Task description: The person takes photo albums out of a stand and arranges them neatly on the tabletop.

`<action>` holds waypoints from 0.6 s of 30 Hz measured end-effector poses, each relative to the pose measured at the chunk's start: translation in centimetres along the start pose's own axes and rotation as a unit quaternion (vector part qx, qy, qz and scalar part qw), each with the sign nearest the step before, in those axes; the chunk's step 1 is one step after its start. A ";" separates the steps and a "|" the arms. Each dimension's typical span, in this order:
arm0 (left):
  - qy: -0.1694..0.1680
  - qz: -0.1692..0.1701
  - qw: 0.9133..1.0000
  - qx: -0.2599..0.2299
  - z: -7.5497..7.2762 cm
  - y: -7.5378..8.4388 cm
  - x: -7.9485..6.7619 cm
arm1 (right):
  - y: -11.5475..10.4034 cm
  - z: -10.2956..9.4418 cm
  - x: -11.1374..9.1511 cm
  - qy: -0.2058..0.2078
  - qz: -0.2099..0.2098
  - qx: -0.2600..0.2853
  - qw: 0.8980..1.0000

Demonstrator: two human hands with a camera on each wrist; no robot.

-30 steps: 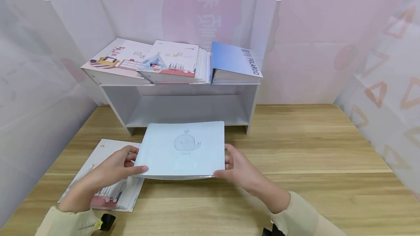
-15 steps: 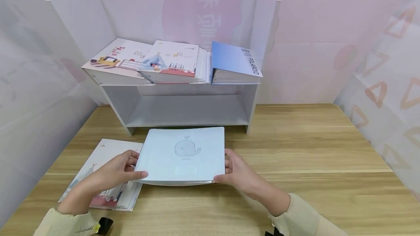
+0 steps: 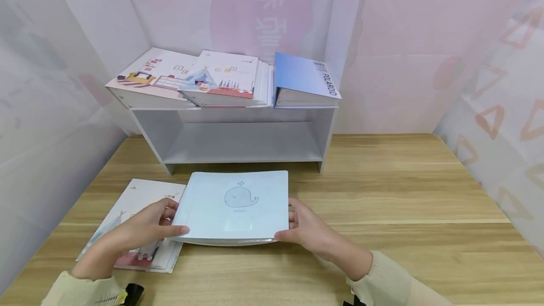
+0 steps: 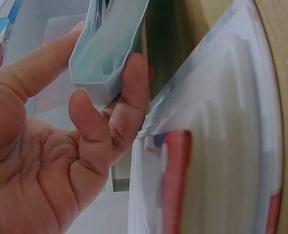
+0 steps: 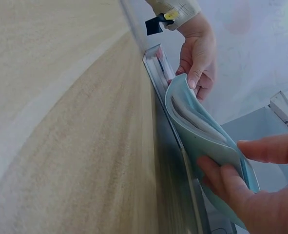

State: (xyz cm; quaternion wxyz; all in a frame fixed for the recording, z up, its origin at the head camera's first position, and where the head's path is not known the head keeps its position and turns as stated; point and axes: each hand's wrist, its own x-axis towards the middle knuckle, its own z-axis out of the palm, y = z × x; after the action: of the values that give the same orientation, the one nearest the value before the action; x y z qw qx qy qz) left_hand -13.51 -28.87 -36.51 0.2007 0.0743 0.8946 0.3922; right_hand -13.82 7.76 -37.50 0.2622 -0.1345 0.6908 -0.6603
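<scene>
A pale blue folder (image 3: 231, 207) with a whale drawing on its cover is held level by both hands, just in front of the shelf. My left hand (image 3: 146, 223) pinches its left end, thumb on top and fingers beneath. On the other end, my right hand (image 3: 308, 225) grips the same way. The right wrist view shows the folder (image 5: 197, 124) above the table, its covers bowed apart around the sheets inside. Below my left hand lies a white illustrated album (image 3: 127, 202) on the table, partly hidden by that hand and the folder.
A white two-tier shelf (image 3: 242, 143) stands at the back of the wooden table (image 3: 403, 202). On its upper tier lie a pink-edged album (image 3: 148, 79), a white album with a tent picture (image 3: 225, 72) and a blue POLAROID album (image 3: 303, 77). Printed curtains enclose the sides.
Both hands have brought the folder toward the person and lower, away from the shelf's front. Their grip looks the same. The album on the table has stayed put.
</scene>
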 end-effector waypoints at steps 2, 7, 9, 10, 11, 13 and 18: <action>-0.002 -0.004 1.000 -0.001 0.0 -0.1 0.1 | 0.1 0.0 0.1 0.000 0.004 0.000 1.000; -0.008 -0.011 1.000 0.001 -0.1 -0.2 0.3 | 0.3 -0.1 0.3 0.003 0.014 0.000 1.000; -0.012 -0.010 1.000 0.003 -0.1 -0.3 0.3 | 0.4 -0.1 0.3 0.001 0.013 0.001 1.000; -0.014 -0.009 1.000 0.002 -0.1 -0.3 0.3 | 0.4 -0.1 0.3 0.000 0.012 0.003 1.000; -0.017 -0.007 1.000 0.001 -0.1 -0.3 0.3 | 0.5 -0.1 0.3 -0.002 0.011 0.004 1.000; -0.022 -0.007 1.000 -0.002 -0.2 -0.4 0.3 | 0.6 -0.1 0.4 -0.005 0.011 0.009 1.000; -0.028 -0.011 1.000 -0.009 -0.2 -0.4 0.3 | 0.9 -0.1 0.6 -0.005 0.014 0.010 1.000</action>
State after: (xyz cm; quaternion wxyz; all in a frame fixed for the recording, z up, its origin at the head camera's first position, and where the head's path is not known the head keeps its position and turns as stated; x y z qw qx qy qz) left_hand -13.85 -29.16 -36.80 0.2306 0.0732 0.8860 0.3955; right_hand -14.24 7.66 -38.53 0.2759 -0.1259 0.6848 -0.6627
